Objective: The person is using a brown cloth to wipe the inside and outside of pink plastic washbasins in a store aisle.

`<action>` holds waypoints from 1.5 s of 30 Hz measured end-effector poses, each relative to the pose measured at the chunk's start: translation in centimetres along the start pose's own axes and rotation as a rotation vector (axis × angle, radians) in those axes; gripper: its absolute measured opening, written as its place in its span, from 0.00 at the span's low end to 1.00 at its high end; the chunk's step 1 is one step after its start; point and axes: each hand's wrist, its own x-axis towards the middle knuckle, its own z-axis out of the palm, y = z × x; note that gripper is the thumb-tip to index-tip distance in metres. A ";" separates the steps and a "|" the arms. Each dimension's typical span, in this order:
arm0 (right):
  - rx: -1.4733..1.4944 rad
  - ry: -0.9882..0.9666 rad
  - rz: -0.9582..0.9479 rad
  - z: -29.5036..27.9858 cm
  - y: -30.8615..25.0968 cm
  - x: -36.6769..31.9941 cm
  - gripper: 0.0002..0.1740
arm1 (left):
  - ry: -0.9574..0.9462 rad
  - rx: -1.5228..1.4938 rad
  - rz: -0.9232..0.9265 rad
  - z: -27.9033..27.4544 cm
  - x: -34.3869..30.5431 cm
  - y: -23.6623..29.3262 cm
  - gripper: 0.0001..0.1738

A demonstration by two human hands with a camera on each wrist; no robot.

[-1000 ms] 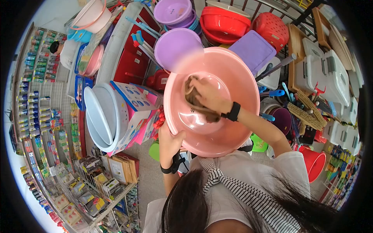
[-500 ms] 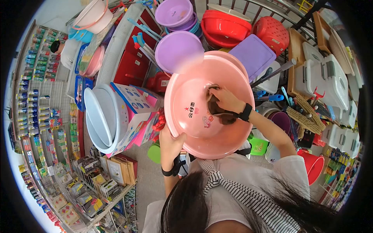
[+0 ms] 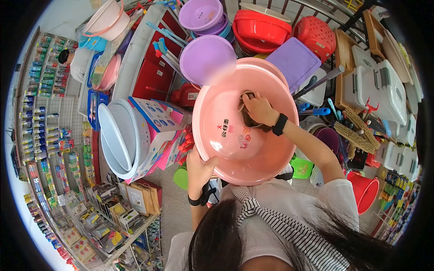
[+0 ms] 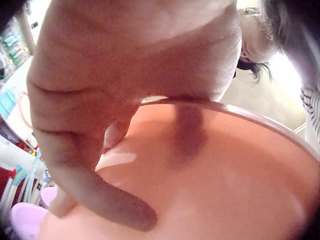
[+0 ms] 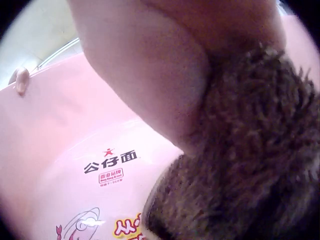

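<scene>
A large pink plastic basin (image 3: 230, 165) is held tilted in front of the person's body, with dark lettering and a cartoon print on its inside bottom. My left hand (image 3: 201, 167) grips its near left rim; in the left wrist view the thumb and fingers of that hand (image 4: 120, 60) straddle the rim, one on the inner wall. Inside the basin, my right hand (image 3: 261, 110) holds a brown cloth (image 3: 247, 118) against the bottom, right of the lettering. Up close in the right wrist view, the cloth (image 5: 250, 150) is shaggy and bunched under the palm.
Beyond the basin stand a purple bucket (image 3: 205, 58), red basins (image 3: 262, 27) and a purple lid (image 3: 294, 63). A boxed pale blue tub (image 3: 118, 135) is at the left, near shelves of small goods (image 3: 45, 117). Brushes (image 3: 355, 137) and a red bucket (image 3: 364, 192) lie to the right.
My right hand has moved the cloth rightward off the lettering, then slightly up the basin bottom. The basin has tilted a little, uncovering another pink rim behind it. My left hand keeps its grip.
</scene>
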 end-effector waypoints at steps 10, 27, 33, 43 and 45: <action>0.146 0.084 -0.294 0.3 -0.5 0.5 0.25 | 0.063 0.002 0.017 0.1 0.1 -0.2 0.25; 0.176 0.227 -0.427 -1.0 -5.9 2.4 0.22 | -0.015 -0.018 0.020 0.6 0.7 0.2 0.25; -0.066 0.394 -0.387 -1.0 -6.3 1.3 0.13 | 0.008 -0.084 0.047 0.7 0.4 0.0 0.26; -0.166 -0.338 0.002 1.1 1.0 -0.8 0.12 | -0.014 -0.077 -0.059 0.5 0.3 -0.1 0.29; 0.061 -0.420 -0.026 1.3 1.5 -1.1 0.15 | -0.029 -0.052 -0.073 0.4 0.4 0.1 0.28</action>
